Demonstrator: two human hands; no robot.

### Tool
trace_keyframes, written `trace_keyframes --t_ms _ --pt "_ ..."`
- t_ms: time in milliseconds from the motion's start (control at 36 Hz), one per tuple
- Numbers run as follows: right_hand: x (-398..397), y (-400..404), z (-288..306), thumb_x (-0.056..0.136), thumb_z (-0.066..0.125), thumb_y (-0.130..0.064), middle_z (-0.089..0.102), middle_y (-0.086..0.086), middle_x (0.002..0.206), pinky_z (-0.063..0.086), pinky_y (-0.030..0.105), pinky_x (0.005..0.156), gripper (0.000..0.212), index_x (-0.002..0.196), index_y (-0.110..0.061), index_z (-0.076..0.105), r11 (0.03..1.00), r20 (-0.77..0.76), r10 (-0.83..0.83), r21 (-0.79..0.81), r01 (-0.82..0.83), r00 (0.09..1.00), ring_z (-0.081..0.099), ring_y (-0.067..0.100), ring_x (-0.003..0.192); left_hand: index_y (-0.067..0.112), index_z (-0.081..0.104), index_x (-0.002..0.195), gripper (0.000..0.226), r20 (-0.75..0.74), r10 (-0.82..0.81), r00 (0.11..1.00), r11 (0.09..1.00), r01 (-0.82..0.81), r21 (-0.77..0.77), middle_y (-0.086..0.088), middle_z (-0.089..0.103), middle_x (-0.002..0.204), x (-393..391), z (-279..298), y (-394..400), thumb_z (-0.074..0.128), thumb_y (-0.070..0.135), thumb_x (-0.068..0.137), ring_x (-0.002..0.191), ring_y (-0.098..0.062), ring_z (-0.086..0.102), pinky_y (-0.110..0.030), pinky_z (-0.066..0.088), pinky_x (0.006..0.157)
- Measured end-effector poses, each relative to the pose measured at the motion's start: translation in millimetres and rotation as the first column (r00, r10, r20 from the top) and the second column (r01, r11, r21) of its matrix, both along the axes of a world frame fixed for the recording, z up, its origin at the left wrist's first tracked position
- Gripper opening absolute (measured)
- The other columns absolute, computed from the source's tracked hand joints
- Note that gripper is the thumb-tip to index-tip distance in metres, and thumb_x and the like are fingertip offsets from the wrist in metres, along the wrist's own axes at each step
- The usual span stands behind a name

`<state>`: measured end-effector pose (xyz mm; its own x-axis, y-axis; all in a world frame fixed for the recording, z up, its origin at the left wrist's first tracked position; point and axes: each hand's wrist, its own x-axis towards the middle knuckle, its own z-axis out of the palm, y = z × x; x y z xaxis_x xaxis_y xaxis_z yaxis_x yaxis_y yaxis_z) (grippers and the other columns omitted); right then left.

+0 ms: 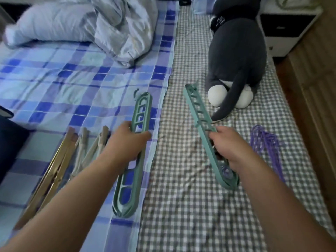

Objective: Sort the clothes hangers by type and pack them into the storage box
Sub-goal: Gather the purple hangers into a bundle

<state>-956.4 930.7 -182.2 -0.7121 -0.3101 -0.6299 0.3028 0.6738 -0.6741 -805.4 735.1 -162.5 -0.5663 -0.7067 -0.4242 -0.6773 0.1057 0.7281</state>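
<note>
My left hand (127, 140) grips a stack of long green slotted hangers (127, 186) that lies on the blue checked sheet. My right hand (229, 148) holds another green slotted hanger (195, 104), lifted and slanting above the grey gingham sheet. Gold hangers (52, 171) and beige hangers (85, 148) lie in groups left of my left arm. A bundle of purple hangers (263, 140) lies to the right of my right hand. No storage box shows.
A rumpled blue duvet (81, 28) lies at the back left. A dark grey plush cat (234, 59) sits on the gingham sheet beyond my right hand. A white bedside cabinet (289, 28) and wooden floor are at the right edge.
</note>
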Motion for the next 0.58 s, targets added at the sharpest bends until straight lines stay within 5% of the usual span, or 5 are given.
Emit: trace_keyframes --t_ms 194,278,389,472,583 --pt "0.6 -11.5 -31.4 0.101 0.046 -0.024 0.066 0.009 0.091 0.049 0.035 0.059 0.022 0.109 -0.016 0.064 0.998 -0.078 -0.055 0.012 0.056 0.995 0.064 0.026 0.072 0.021 0.049 0.106 0.027 -0.035 0.027 0.999 0.989 -0.032 -0.145 -0.005 0.063 0.092 -38.0 -33.9 -1.9 0.068 0.029 0.088 0.073 -0.020 0.061 -0.032 0.044 0.059" --pt "37.2 -4.7 -87.6 0.102 0.043 -0.033 0.066 0.005 0.097 0.054 0.037 0.061 0.029 0.123 -0.021 0.059 0.995 -0.025 -0.029 0.099 0.031 0.999 0.066 0.026 0.080 0.020 0.044 0.131 0.050 0.140 -0.025 0.990 0.996 0.037 -0.085 -0.009 0.055 0.118 -19.5 -92.6 27.8 0.067 0.029 0.088 0.094 -0.028 0.060 -0.035 0.045 0.076" --pt "106.4 22.3 -165.0 0.099 0.053 -0.038 0.055 0.008 0.133 0.060 0.043 0.080 0.047 0.141 -0.019 0.047 0.952 0.060 0.114 0.279 -0.126 0.992 0.065 0.025 0.102 0.029 -0.002 0.160 0.098 0.445 -0.229 0.866 0.973 0.191 0.129 -0.015 0.020 0.146 41.5 -158.7 76.8 0.066 0.024 0.090 0.122 -0.040 0.048 -0.043 0.047 0.098" --pt "139.7 40.8 -172.1 0.099 0.055 -0.029 0.035 0.006 0.148 0.056 0.031 0.091 0.063 0.155 -0.023 0.027 0.924 -0.157 0.190 0.363 -0.122 0.969 0.054 0.022 0.121 0.032 0.004 0.161 0.093 0.399 -0.222 0.890 0.969 0.247 -0.011 -0.007 0.027 0.141 77.9 -178.1 98.4 0.065 0.025 0.091 0.130 -0.033 0.040 -0.045 0.043 0.107" --pt "163.4 53.4 -169.6 0.098 0.058 -0.021 0.037 0.004 0.147 0.048 0.020 0.075 0.071 0.157 -0.026 0.019 0.888 -0.213 0.323 0.405 -0.217 0.922 0.054 0.016 0.112 0.034 0.021 0.159 0.082 0.305 -0.178 0.936 0.977 0.204 -0.055 -0.007 0.036 0.140 102.0 -179.7 111.2 0.064 0.019 0.092 0.126 -0.031 0.042 -0.046 0.042 0.109"
